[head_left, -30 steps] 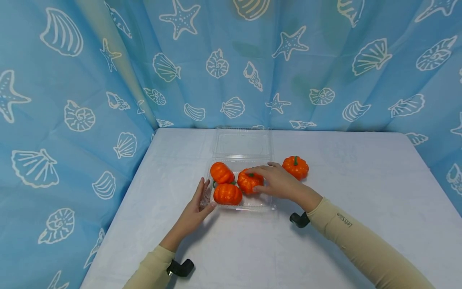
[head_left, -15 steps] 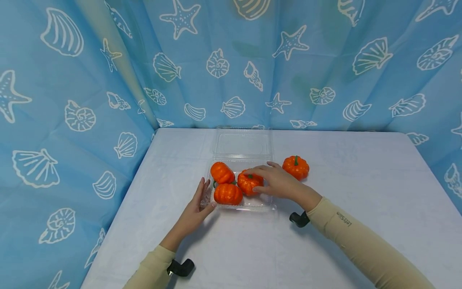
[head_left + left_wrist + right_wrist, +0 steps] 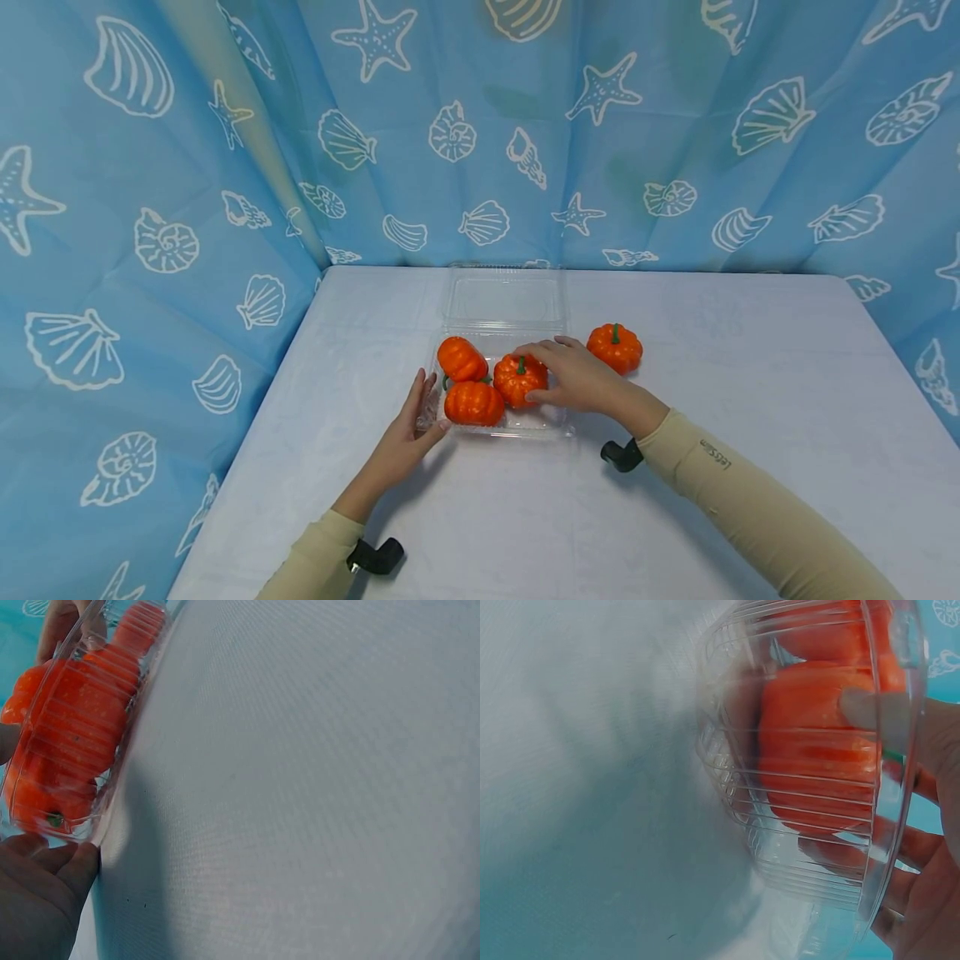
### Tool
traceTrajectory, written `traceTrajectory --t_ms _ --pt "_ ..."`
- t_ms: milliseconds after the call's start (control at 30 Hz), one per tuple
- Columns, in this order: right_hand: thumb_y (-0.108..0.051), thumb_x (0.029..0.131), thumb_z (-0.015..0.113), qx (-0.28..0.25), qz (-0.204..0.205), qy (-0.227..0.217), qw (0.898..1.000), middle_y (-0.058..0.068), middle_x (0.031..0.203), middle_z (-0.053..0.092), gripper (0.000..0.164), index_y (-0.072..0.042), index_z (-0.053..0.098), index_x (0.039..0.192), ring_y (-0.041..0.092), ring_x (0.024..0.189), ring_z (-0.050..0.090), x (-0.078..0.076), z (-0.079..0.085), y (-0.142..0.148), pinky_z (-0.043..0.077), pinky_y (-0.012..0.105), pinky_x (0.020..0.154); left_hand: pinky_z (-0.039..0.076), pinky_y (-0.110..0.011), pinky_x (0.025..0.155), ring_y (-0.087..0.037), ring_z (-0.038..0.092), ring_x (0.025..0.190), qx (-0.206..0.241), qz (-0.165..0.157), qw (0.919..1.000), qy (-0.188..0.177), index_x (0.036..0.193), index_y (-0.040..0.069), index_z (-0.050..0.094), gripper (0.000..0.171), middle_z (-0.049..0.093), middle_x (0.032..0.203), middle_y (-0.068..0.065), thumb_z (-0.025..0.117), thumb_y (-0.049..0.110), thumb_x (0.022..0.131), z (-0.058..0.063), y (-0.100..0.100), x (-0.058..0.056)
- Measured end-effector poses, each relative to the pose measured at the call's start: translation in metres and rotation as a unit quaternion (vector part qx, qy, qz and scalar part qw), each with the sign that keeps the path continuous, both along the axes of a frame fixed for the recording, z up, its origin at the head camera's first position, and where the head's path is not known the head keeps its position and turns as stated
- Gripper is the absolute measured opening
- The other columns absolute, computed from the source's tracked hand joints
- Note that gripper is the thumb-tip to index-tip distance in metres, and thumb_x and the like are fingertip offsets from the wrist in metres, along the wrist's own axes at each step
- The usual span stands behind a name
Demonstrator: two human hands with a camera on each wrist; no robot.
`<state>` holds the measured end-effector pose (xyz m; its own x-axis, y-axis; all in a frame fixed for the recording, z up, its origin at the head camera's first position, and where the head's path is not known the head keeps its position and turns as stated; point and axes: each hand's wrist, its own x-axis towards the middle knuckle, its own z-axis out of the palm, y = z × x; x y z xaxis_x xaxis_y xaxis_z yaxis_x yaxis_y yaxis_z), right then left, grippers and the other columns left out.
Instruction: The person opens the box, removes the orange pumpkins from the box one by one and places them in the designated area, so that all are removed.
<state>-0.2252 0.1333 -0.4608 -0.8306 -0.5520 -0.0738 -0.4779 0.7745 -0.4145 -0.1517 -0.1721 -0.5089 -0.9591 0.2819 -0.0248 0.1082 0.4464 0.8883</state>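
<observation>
Three small orange pumpkins with green stems lie in a clear plastic clamshell box [image 3: 540, 432]. At its left front corner my left hand [image 3: 403, 436] touches the wall, fingers straight along the side and thumb at the front. My right hand [image 3: 583, 379] holds the right-hand pumpkin [image 3: 516, 386], thumb in front and fingers behind. In the right wrist view the thumb presses on this pumpkin [image 3: 814, 761] through the open top. Left of it sit a back pumpkin [image 3: 460, 358] on its side and a front pumpkin [image 3: 474, 405].
The box's lid [image 3: 506, 300] lies folded back toward the curtain [image 3: 480, 108]. Outside the box, beyond my right hand, a fourth pumpkin [image 3: 615, 348] stands on the white tablecloth [image 3: 480, 525].
My right fingers have slid back a little over the held pumpkin, which has shifted slightly toward me, so more of its stem shows. The left hand and box have stayed put.
</observation>
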Motion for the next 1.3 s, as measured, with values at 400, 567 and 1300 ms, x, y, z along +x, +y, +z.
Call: traceTrajectory --t_ms 400,567,1300 --pt "-0.04 0.086 0.081 -0.001 -0.007 0.013 1.0 0.008 0.146 0.057 0.067 -0.024 0.055 0.145 0.04 0.139 0.045 0.0009 -0.0005 0.0009 0.03 0.066 0.115 0.04 -0.054 0.112 -0.025 0.024 0.153 -0.004 0.006 1.0 -0.003 0.166 0.021 0.004 0.093 0.024 0.168 0.003 0.067 0.035 0.099 0.0003 0.001 0.0002" --pt "-0.037 0.085 0.083 -0.011 -0.008 0.014 1.0 0.009 0.144 0.056 0.066 -0.024 0.057 0.144 0.037 0.138 0.046 0.0017 0.0009 0.0009 0.033 0.064 0.114 0.042 -0.054 0.11 -0.029 0.024 0.153 -0.002 0.003 1.0 0.004 0.166 0.019 0.004 0.091 0.024 0.168 -0.002 0.066 0.034 0.1 -0.0002 0.0015 0.0001" --pt "-0.039 0.083 0.083 -0.055 -0.035 -0.002 0.998 0.008 0.142 0.055 0.068 -0.027 0.055 0.144 0.035 0.129 0.052 0.001 0.0053 0.0082 0.052 0.058 0.099 0.043 -0.055 0.109 -0.031 0.024 0.153 0.005 0.001 1.0 -0.002 0.166 0.018 0.005 0.09 0.023 0.168 -0.004 0.066 0.029 0.101 0.0031 0.0021 0.0006"
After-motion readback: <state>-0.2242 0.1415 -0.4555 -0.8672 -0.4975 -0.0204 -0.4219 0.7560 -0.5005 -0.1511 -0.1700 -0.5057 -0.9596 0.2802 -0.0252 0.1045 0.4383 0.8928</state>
